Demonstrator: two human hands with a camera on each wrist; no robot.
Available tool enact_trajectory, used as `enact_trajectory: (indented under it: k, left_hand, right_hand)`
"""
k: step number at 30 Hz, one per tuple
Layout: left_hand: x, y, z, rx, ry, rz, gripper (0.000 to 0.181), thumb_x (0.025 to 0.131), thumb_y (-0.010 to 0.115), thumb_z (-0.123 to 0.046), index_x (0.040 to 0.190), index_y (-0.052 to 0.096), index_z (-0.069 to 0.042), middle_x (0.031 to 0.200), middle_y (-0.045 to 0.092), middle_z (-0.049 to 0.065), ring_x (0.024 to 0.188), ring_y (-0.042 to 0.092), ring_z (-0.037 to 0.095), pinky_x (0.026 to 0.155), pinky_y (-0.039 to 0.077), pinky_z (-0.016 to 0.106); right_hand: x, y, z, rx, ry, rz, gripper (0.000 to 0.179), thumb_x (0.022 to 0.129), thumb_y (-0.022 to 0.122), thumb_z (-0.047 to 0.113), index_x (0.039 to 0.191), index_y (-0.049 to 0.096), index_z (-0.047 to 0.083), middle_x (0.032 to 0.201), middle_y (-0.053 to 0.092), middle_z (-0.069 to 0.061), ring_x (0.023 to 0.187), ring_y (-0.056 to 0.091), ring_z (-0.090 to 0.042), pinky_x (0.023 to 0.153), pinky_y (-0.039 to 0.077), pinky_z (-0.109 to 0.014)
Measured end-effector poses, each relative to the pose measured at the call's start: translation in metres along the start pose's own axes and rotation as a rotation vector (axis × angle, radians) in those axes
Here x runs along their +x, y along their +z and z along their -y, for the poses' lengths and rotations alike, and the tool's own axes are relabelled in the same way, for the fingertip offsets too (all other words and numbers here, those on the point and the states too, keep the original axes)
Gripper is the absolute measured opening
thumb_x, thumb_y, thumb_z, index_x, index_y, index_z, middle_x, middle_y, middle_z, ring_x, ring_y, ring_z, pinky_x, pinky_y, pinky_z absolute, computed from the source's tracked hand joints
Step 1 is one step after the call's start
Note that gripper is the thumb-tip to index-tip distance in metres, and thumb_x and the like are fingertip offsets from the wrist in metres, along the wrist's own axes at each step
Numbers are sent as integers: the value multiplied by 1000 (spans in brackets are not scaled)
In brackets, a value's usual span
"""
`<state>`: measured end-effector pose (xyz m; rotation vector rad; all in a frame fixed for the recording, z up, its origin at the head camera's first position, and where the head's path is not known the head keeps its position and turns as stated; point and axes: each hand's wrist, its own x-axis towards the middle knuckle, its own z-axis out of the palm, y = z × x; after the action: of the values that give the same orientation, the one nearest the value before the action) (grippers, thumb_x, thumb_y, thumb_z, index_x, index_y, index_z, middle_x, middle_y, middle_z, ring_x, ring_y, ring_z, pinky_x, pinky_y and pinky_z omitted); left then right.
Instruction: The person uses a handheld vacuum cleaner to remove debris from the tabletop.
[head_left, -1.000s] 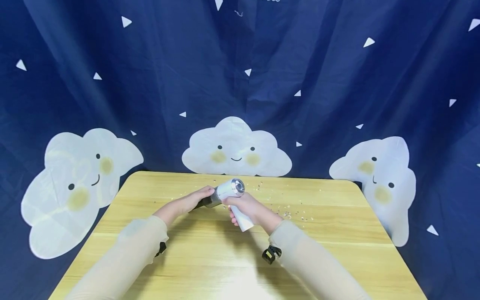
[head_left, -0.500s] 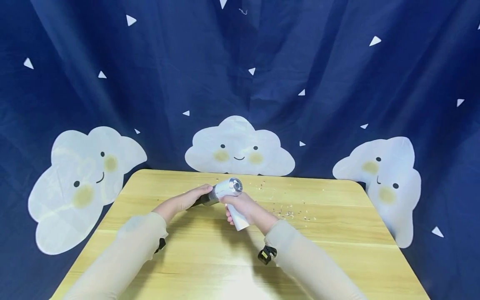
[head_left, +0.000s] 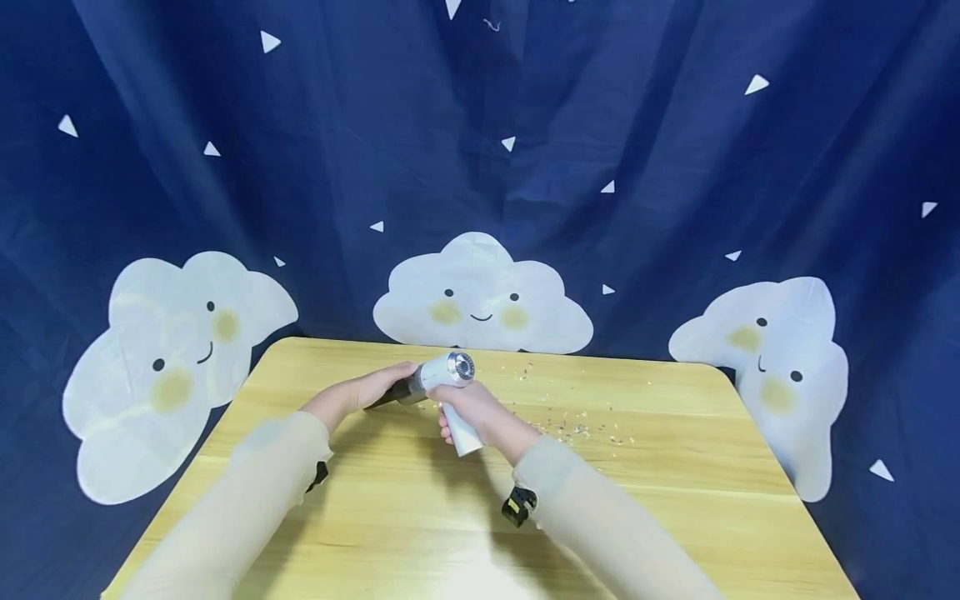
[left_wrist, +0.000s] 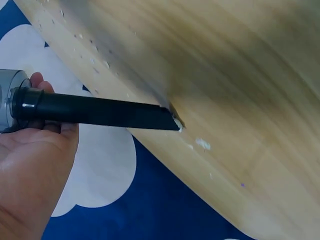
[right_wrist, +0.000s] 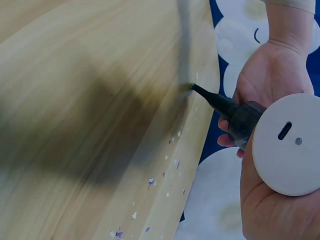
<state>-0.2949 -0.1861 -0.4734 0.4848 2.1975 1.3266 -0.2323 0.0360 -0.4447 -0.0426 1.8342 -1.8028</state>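
My right grip point(head_left: 480, 410) clasps the white vacuum point(head_left: 436, 372), my left grip point(head_left: 367, 388) holds it near the nozzle point(left_wrist: 100, 109); I'd skim its tip slowly over the scraps point(left_wrist: 203, 144).

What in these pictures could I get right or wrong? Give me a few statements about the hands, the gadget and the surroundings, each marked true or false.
1. The right hand grips the white handle of a handheld device. True.
2. The left hand is away from the device, touching nothing. False: it holds the device near its black nozzle.
3. The nozzle points up at the ceiling. False: it slants down toward the wooden table.
4. Small scraps lie scattered on the table. True.
5. Both sleeves are black. False: they are pale.
6. White clouds decorate the blue curtain. True.
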Motion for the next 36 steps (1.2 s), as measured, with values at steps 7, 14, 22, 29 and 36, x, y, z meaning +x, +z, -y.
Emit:
enact_trajectory:
  k: [7, 14, 22, 29, 36]
  left_hand:
    - [-4, -8, -2, 14, -40, -19, 56, 108, 21, -40, 138, 48, -1, 132, 54, 13, 122, 48, 25, 112, 27, 43]
    - [-3, -12, 2, 41, -54, -36, 57, 108, 22, -42, 140, 48, -3, 138, 49, 15, 131, 40, 31, 116, 21, 49]
    - [-6, -14, 5, 60, -82, -44, 61, 107, 21, -45, 150, 38, -4, 148, 40, 18, 137, 33, 33, 118, 18, 53]
    - [-13, -14, 6, 86, -124, -75, 66, 106, 22, -53, 154, 34, -8, 152, 36, 16, 139, 31, 33, 118, 18, 53]
    - [-18, -16, 9, 68, -133, -72, 69, 105, 23, -56, 154, 32, -8, 152, 35, 16, 139, 30, 33, 117, 18, 53]
  right_hand:
    - [7, 8, 2, 25, -6, 9, 42, 92, 64, 24, 124, 56, -4, 63, 57, -6, 50, 55, -15, 47, 51, -26]
    - [11, 12, -1, 57, -2, -8, 39, 92, 67, 26, 117, 58, -2, 65, 58, -8, 50, 56, -15, 46, 52, -25]
    - [14, 16, -1, 69, 12, -19, 33, 92, 67, 26, 108, 60, -1, 65, 58, -8, 51, 56, -15, 46, 52, -26]
    - [16, 20, -4, 67, 19, -32, 32, 91, 68, 28, 105, 60, 0, 66, 59, -8, 51, 57, -16, 47, 52, -27]
    - [15, 25, -5, 65, 9, -32, 33, 90, 69, 28, 106, 61, 0, 64, 59, -8, 50, 57, -15, 47, 53, -27]
